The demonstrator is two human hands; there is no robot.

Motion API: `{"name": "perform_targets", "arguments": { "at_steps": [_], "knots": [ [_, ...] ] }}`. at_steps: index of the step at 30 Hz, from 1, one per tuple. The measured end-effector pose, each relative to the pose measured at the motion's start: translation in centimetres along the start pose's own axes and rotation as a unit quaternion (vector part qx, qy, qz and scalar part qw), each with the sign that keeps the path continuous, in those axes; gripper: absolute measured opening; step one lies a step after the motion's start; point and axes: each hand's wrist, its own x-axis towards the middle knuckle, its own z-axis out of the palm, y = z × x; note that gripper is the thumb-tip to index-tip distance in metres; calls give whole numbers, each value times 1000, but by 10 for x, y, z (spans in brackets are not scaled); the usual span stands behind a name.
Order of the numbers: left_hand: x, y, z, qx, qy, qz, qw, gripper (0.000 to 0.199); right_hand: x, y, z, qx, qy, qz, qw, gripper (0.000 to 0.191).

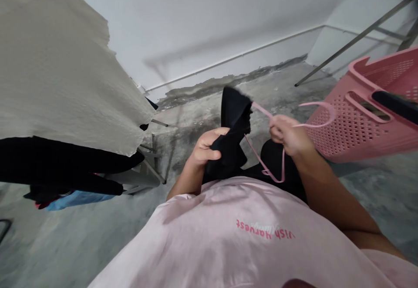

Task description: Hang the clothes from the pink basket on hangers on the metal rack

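Note:
My left hand (209, 146) is closed around a black garment (237, 118), thumb on top and the other fingers hidden behind the fabric. The garment is bunched, and its upper end stands up away from me; its exact kind does not show. In my right hand (290, 134), closed and slightly blurred, is a thin pink clothes hanger (283, 166). Its hook (331, 116) points right, towards the basket. One end of the hanger meets the garment's edge, while its lower part hangs in front of my lap.
On the right stands a pink perforated laundry basket (342, 127) with a dark item across its rim. A large cream cloth (65, 61), black clothing (58, 166) and a blue garment (81, 201) hang at left. A metal rack leg (346, 46) slants at upper right.

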Motion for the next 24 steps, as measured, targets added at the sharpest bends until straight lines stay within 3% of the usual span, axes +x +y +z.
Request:
{"name": "perform_targets", "arguments": {
  "at_steps": [4, 7, 10, 14, 18, 21, 24],
  "knots": [
    [10, 5, 0, 185, -40, -21, 982, 48, 3, -34, 1, 115, 166, -134, 970, 33],
    [12, 2, 1, 255, -16, -33, 966, 38, 7, -44, 19, 102, 199, -186, 957, 35],
    [9, -2, 6, 293, -2, -48, 955, 27, 22, -47, 35, 101, 210, -187, 954, 39],
    [3, -5, 22, 283, -27, -67, 956, 40, 49, -58, 41, 93, 191, -185, 960, 42],
    [-3, -8, 39, 276, -80, -109, 951, 53, 74, -79, 42, 72, 170, -151, 971, 40],
    [-6, -6, 50, 324, -141, -121, 928, 58, 94, -87, 45, 77, 174, -137, 972, 38],
    [-6, -4, 57, 370, -218, -106, 897, 56, 109, -86, 48, 9, 169, -124, 978, 40]
  ]
}}
